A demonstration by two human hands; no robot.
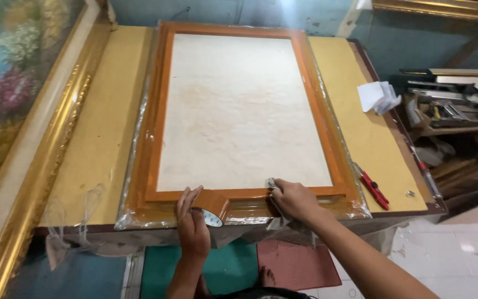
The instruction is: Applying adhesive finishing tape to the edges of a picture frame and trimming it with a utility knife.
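1. Head view, looking down at a counter (106,138) with a yellow-tan board top.
2. On it: a large orange wooden frame (164,111) lying back side up, pale off-white backing panel (239,111) filling the middle. Clear plastic wrap (134,216) bunched around the frame's outer edges.
3. Left hand (192,224): at the near rail of the frame, fingers curled around a roll of brown tape (212,213), thumb on top. Clamped on the roll.
4. A strip of the brown tape runs along the near rail, from the roll toward the right.
5. Right hand (294,199): closed on a small grey cloth (272,185), pressing it onto the near rail just right of centre, at the seam between backing panel and frame.
6. Hands are near each other along the same rail, not touching.
7. Red-handled cutter (374,191) lies on the counter just beside the frame's near right corner.
8. Crumpled white paper (377,97) on the counter's right side, well apart from the hands.
9. Left edge: big ornate gilt frame (40,160) with a floral painting, leaning beside the counter.
10. Right: shelf with cluttered tools (449,111); details too small to tell.
11. Below the counter: green and red floor mats (294,266), white tiled floor to the right.
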